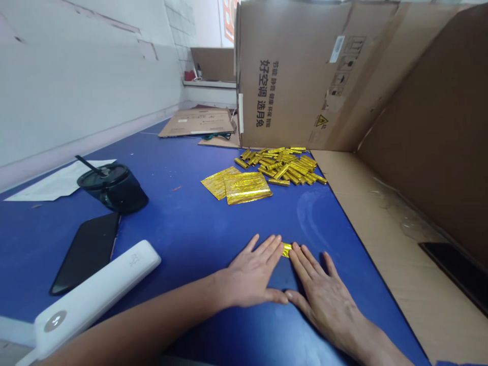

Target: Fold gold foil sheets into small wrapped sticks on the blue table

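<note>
A small piece of gold foil (286,249) lies on the blue table between my fingertips, its ends partly hidden under them. My left hand (257,272) rests flat with its fingers spread, touching the foil's left side. On the foil's right side lie the fingers of my right hand (324,292), also stretched out flat. The two thumbs nearly meet below it. Farther back are flat gold sheets (248,188), one overlapping another, and beside them a pile of rolled gold tubes (295,168).
At the left are a dark cup with a straw (114,188), a black phone (87,253) and a white elongated device (97,300). A large cardboard box (297,76) stands behind the pile, with cardboard along the right edge. White paper (49,184) lies by the wall.
</note>
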`<state>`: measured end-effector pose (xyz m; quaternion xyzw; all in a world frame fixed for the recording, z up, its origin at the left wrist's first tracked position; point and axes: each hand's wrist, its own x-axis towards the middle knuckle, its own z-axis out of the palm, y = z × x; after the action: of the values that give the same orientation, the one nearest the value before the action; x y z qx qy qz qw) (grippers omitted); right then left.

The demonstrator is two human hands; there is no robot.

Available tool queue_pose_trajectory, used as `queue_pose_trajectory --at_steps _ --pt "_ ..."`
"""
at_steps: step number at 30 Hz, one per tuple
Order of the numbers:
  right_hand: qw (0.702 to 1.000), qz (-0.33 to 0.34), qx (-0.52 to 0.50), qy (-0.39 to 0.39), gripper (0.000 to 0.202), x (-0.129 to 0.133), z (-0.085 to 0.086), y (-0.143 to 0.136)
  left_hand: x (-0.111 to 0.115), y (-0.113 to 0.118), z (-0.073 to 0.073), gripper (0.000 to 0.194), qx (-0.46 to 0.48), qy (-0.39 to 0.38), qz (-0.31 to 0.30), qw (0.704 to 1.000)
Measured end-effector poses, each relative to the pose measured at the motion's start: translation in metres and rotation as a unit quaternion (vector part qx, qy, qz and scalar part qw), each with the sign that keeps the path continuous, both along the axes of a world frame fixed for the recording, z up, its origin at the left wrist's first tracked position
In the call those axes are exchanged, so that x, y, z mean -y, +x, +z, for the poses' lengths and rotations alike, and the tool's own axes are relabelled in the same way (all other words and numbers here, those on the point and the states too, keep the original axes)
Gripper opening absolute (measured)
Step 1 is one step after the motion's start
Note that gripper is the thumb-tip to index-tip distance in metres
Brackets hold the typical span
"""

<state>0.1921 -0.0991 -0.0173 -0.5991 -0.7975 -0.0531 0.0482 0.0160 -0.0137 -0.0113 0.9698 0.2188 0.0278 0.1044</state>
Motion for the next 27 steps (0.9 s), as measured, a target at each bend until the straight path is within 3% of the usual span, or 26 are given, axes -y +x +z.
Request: queue_pose_trajectory --at_steps 4,12,19,27 --pt "1.000 -0.002 0.002 -0.019 0.064 -0.001 0.003 -0.001 -0.006 -0.013 0.000 0.084 -0.007 0.011 0.013 1.000" --pt "0.999 -0.010 0.011 -0.036 0.064 0.003 0.008 -0.002 -0.006 -0.012 -0.002 0.086 -0.002 0.006 0.015 1.000" --pt "0.996 0.029 -0.007 -0.090 0.064 -0.015 0.020 -0.014 -0.008 -0.014 0.006 0.077 -0.014 -0.031 0.003 0.999" --pt "0.994 0.039 -0.013 -0.099 0.064 -0.006 0.012 0.007 -0.009 -0.015 0.003 0.093 -0.014 -0.026 -0.009 1.000"
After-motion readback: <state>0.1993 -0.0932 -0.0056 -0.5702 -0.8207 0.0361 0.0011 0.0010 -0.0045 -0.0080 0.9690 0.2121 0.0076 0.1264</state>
